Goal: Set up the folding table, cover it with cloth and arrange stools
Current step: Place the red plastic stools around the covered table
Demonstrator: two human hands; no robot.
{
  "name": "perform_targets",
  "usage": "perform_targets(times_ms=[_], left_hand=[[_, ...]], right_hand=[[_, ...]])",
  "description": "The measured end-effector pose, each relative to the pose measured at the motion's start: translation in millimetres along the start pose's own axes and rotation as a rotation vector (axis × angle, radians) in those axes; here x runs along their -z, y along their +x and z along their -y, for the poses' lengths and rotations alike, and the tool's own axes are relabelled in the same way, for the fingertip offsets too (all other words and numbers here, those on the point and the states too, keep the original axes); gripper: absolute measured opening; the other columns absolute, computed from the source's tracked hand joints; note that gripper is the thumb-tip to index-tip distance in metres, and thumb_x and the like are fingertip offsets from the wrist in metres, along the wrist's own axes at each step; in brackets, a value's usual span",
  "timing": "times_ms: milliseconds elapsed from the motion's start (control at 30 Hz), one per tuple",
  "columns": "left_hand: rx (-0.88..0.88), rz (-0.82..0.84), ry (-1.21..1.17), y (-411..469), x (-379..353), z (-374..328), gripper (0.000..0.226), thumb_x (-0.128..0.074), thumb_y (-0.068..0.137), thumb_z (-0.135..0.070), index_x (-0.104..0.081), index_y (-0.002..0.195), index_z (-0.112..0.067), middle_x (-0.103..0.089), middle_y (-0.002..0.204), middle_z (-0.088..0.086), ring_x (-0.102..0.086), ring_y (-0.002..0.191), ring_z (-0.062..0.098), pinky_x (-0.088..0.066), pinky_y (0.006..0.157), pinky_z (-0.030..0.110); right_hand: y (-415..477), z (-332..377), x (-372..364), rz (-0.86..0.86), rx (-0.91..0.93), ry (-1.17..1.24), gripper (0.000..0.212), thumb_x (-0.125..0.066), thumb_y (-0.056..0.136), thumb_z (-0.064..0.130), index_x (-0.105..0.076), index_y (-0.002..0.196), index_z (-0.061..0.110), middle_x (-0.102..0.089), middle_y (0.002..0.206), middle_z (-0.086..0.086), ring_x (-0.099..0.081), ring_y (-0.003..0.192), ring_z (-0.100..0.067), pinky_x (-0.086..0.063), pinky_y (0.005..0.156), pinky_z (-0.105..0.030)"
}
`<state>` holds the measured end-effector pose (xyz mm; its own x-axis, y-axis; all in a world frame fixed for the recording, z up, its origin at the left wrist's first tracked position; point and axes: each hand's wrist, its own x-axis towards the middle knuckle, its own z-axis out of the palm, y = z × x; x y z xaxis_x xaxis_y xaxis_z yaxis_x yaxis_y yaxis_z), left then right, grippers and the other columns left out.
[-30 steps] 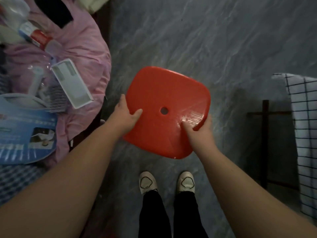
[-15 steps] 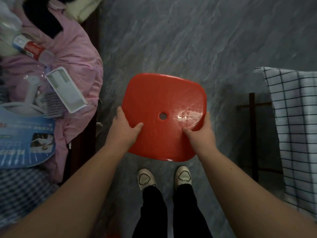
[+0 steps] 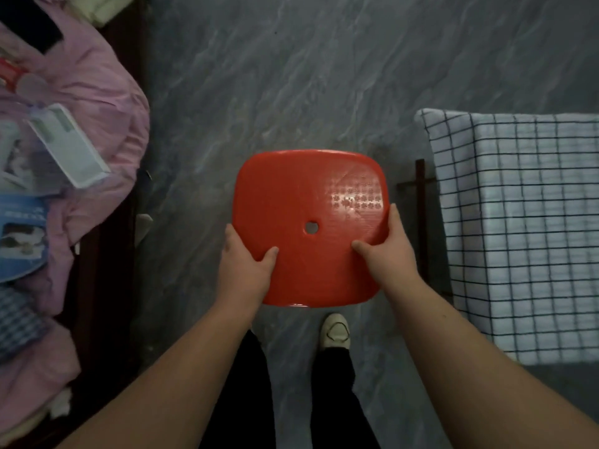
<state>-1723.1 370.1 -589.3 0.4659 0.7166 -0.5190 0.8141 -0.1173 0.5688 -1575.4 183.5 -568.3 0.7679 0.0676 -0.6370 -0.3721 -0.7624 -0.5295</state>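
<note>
Smack in the middle of the head view I've got the red rounded-square plastic stool (image 3: 291,196), seat top facing the camera, with a small round hole in its centre and a patch of glare on the stamped pattern at its 2 o'clock corner. Only the seat shows. The legs are hidden under it, so I can't tell if it's touching the grey marbled floor (image 3: 291,76) or hanging above it.

My left hand (image 3: 243,270) is clamped on the seat's edge at about 8 o'clock, thumb lying on top and fingers tucked underneath out of sight. My right hand (image 3: 389,254) has the same grip at about 4 o'clock, thumb pointing in toward the hole.

Over at 3 o'clock the white cloth with dark grid checks (image 3: 518,222) is draped over the table and hangs down the near side. A bit of the dark table frame (image 3: 420,202) pokes out between the cloth and the stool, just beside my right hand.

At 9 o'clock there's crumpled pink bedding (image 3: 97,102) with a white rectangular box (image 3: 69,147) and a blue printed package (image 3: 19,234) lying on it.

Down at 6 o'clock: black trousers (image 3: 240,400) and one white shoe (image 3: 335,330), just below the stool's near edge.
</note>
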Motion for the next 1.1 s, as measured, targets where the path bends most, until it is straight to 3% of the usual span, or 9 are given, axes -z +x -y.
perform_targets(times_ms=[467,600,900,1000,1100], left_hand=[[0.051,-0.019,0.012,-22,-107,-14,0.09,-0.077,0.081,-0.041,-0.026,0.151,-0.015,-0.052,0.142,0.009,-0.053,0.127,0.027,-0.044,0.106,0.043],[0.063,-0.005,0.052,-23,-118,-14,0.083,-0.076,0.084,-0.032,-0.029,0.149,-0.011,-0.053,0.141,0.012,-0.053,0.127,0.028,-0.043,0.105,0.038],[0.084,0.133,0.16,-28,-119,-14,0.093,-0.068,0.09,-0.026,-0.007,0.158,-0.009,-0.035,0.155,0.016,-0.042,0.137,0.031,-0.036,0.113,0.042],[0.085,0.229,0.212,-31,-103,-19,0.086,-0.062,0.093,-0.028,-0.009,0.158,-0.01,-0.036,0.155,0.017,-0.043,0.137,0.031,-0.036,0.113,0.04],[0.006,0.287,0.26,-47,-75,-37,0.074,-0.057,0.095,-0.023,-0.02,0.157,-0.007,-0.034,0.157,0.016,-0.037,0.142,0.027,-0.03,0.117,0.035]], right_hand=[[66,-77,54,0.059,0.027,-0.056,0.107,-0.079,0.08,0.028,-0.007,0.157,0.043,-0.052,0.146,0.006,-0.052,0.129,-0.02,-0.04,0.108,-0.041],[68,-92,58,0.081,0.02,-0.071,0.104,-0.076,0.084,0.026,-0.005,0.158,0.043,-0.051,0.148,0.005,-0.051,0.132,-0.022,-0.04,0.109,-0.043],[73,-104,59,0.125,0.03,-0.149,0.098,-0.069,0.09,0.026,-0.001,0.159,0.037,-0.05,0.148,0.003,-0.052,0.13,-0.024,-0.042,0.106,-0.043],[60,-96,66,0.127,0.056,-0.197,0.08,-0.063,0.092,0.021,-0.019,0.158,0.03,-0.053,0.143,0.002,-0.056,0.126,-0.024,-0.046,0.099,-0.039],[30,-81,83,0.175,0.107,-0.208,0.055,-0.057,0.088,0.013,-0.047,0.138,0.033,-0.063,0.127,0.004,-0.063,0.113,-0.022,-0.053,0.093,-0.041]])
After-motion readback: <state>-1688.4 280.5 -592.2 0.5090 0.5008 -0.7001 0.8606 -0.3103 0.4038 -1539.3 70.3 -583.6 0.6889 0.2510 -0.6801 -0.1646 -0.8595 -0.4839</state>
